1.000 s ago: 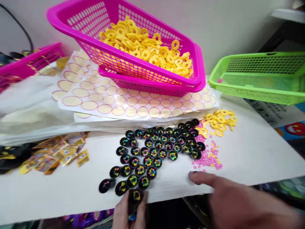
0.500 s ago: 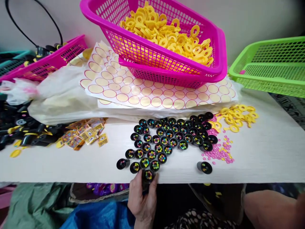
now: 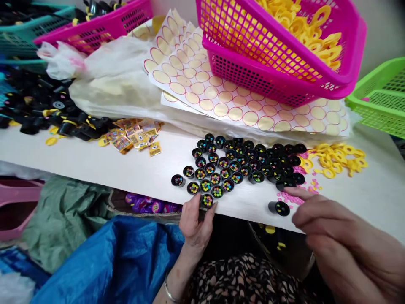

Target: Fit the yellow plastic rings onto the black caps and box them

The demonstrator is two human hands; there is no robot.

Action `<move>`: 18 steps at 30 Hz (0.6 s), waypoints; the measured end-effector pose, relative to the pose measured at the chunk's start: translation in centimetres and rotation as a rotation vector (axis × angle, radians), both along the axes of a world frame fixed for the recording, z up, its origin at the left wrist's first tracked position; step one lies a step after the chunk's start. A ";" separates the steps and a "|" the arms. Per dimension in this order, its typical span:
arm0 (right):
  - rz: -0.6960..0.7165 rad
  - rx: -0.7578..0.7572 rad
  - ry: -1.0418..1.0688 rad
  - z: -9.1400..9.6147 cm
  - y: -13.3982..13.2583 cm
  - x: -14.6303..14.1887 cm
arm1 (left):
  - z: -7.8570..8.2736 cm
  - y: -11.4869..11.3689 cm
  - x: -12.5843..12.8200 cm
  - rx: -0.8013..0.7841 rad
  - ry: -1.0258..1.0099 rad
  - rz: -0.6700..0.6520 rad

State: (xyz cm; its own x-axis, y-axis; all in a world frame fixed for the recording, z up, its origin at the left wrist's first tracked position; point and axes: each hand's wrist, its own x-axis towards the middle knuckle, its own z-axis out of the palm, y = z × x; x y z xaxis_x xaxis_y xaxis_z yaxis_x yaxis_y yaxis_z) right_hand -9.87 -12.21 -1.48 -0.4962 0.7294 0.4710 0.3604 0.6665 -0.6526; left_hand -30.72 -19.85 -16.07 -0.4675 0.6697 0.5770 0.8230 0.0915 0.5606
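Black and round, a small cup of multicoloured beads [image 3: 207,200] stands at the front edge of the white tabletop [image 3: 139,166], pinched between your left hand's [image 3: 195,223] thumb and fingers. Behind it cluster similar black bead-filled cups [image 3: 236,166]. Well apart, your right hand [image 3: 335,234] extends its index finger over tiny pink beads [image 3: 314,185]; whether it grips anything cannot be told. Yellow plastic rings [image 3: 341,159] lie beyond.

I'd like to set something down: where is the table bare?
Bare table: between the gold packets and black cups, and between the left hand and lone cup. It's crowded beyond the right hand: cups, pink beads, yellow rings.
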 end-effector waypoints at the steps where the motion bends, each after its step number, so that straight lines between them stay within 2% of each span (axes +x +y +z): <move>1: 0.012 -0.012 -0.056 -0.6 0.2 0.0 | 0.0 0.0 0.0 0.008 0.005 -0.008; 3: -0.039 0.007 -0.139 -2.2 0.4 0.5 | -0.1 0.0 -0.1 0.016 0.009 -0.031; 7: -0.395 0.115 -0.051 -4.8 0.4 1.9 | -0.5 0.1 -0.5 0.022 -0.013 -0.054; 9: -0.491 0.152 0.000 -5.4 0.6 2.4 | -0.7 0.2 -0.6 0.016 -0.019 -0.050; 13: -0.529 0.126 -0.012 -5.8 1.1 3.1 | -0.9 0.5 -0.6 0.006 -0.054 -0.031; 16: -0.529 0.051 0.041 -5.9 0.3 3.0 | -0.1 0.4 -0.2 0.082 -0.090 -0.058; 18: -0.471 -0.043 0.130 -5.7 -0.8 2.4 | 0.6 0.1 0.5 0.111 -0.135 -0.120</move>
State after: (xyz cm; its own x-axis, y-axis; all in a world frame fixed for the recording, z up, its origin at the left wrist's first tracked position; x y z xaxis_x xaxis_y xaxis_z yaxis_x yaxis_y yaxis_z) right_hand -7.43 -13.04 -7.17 -0.0464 0.8807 0.4714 0.5300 0.4217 -0.7357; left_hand -30.22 -19.76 -15.43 -0.4662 0.6608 0.5882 0.7411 -0.0713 0.6676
